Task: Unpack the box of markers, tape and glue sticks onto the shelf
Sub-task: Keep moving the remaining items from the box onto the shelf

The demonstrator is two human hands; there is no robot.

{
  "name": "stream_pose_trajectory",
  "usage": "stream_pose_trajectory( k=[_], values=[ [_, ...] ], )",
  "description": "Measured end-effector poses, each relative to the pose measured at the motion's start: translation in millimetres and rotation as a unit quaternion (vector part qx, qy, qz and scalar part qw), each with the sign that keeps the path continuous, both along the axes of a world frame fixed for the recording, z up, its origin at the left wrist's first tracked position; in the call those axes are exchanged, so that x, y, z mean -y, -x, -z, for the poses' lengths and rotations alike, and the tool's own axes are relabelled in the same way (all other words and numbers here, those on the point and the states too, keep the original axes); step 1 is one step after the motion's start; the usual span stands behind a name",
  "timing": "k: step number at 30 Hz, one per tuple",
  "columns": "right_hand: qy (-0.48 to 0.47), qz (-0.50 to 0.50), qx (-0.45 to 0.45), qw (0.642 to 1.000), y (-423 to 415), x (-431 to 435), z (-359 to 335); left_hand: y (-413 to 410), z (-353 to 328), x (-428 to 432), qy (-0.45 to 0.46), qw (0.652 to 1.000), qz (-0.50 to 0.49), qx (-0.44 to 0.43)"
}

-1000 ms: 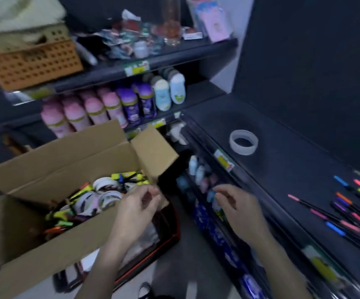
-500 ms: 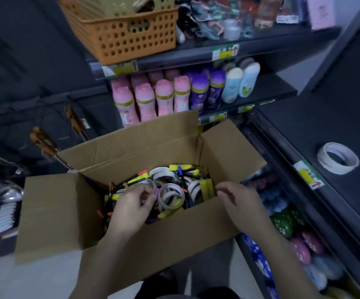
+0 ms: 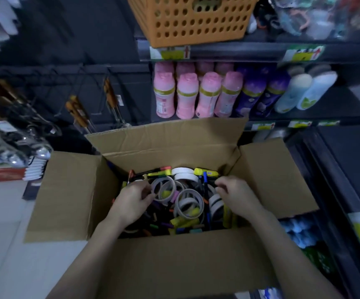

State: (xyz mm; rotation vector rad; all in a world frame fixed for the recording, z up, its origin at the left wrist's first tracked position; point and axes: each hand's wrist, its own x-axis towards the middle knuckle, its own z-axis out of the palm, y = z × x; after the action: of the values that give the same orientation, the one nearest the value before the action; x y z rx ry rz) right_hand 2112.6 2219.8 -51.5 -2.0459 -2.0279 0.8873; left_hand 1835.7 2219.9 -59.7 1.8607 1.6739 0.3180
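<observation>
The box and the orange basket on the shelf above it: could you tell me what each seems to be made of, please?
The box looks like corrugated cardboard: matte brown, with creased fold lines on its flaps. The orange basket is probably moulded plastic: even colour, regular rows of round holes.

orange basket [image 3: 193, 18] top | pink bottles [image 3: 196, 96] beside purple bottles [image 3: 261, 96] | pale blue bottles [image 3: 304, 93] rightmost | utensils [image 3: 77, 111] hanging left

Open box [image 3: 174, 255], left hand [image 3: 135, 200] at tape roll [image 3: 163, 199]
</observation>
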Motion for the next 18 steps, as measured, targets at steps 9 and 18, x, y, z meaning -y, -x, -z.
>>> stream_pose_trajectory(
  k=[9, 18],
  values=[
    [0.157, -0.039, 0.063, 0.985, 11, -46, 64, 9, 23, -6, 0.068, 0.996, -0.026, -0.049],
    [0.152, -0.062, 0.088, 0.983, 34, -64, 78, -12, 44, -21, 0.135, 0.989, 0.0, -0.068]
  ],
)
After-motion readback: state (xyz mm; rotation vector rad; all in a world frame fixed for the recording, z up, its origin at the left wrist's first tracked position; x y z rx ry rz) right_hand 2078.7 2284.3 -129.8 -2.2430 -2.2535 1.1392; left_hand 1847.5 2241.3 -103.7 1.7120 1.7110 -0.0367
